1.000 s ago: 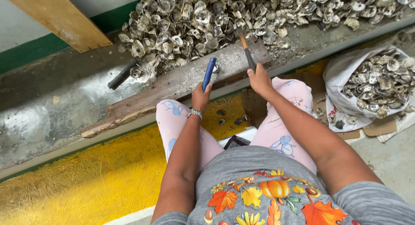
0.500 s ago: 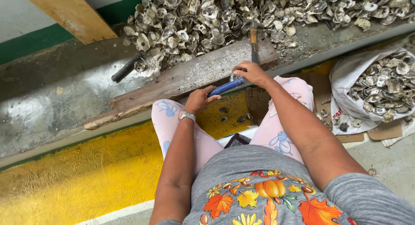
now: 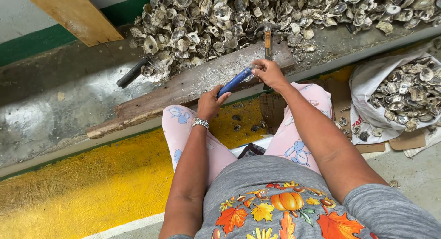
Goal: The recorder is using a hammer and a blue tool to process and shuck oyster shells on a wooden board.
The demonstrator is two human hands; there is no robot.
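Blue-handled knife (image 3: 234,82) lies slanted between both hands — left hand (image 3: 210,103) closed around the handle, right hand (image 3: 268,73) pinching its tip end, above the rough wooden plank (image 3: 183,85) beside grey, ragged oyster shells (image 3: 220,18).

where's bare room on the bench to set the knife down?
Free: the grey ledge left of the wooden plank, below the black handle. The plank's left end is bare too. Crowded: the shell pile behind the plank, and the bag of shells at right. Both hands, left hand and right hand, hold the blue knife.
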